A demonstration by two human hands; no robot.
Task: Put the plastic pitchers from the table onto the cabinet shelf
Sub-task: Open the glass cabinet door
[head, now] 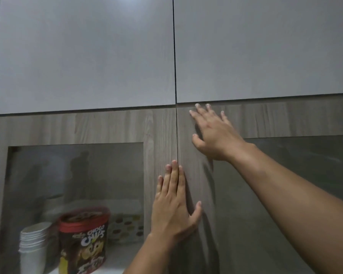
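I face two closed wood-grain cabinet doors with glass panes. My left hand [174,202] lies flat, fingers together, on the left door's [158,135] wooden frame beside the centre seam. My right hand [212,131] is pressed flat with fingers spread on the upper frame of the right door [275,119]. Neither hand holds anything. No plastic pitcher and no table are in view.
Behind the left glass pane [75,175] a shelf holds a stack of white paper cups [35,246], a red-lidded snack tub [84,238] and a patterned box [126,226]. Grey upper cabinet doors [87,56] fill the top of the view.
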